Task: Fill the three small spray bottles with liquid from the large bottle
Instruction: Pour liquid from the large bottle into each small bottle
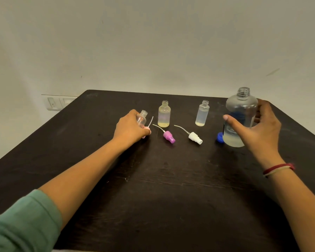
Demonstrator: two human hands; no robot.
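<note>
**Open bottles, both hands engaged**

Left hand curls its fingers round a tilted small clear plastic bottle, left of centre. Right hand wraps thumb and fingers round the upright large translucent round-shouldered bottle, at the right of the scuffed dark table.

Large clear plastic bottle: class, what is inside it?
A shallow layer of pale yellowish liquid lies at the bottom of the large clear plastic bottle; above, it looks empty. The thumb of the right hand covers part of its wall.
</note>
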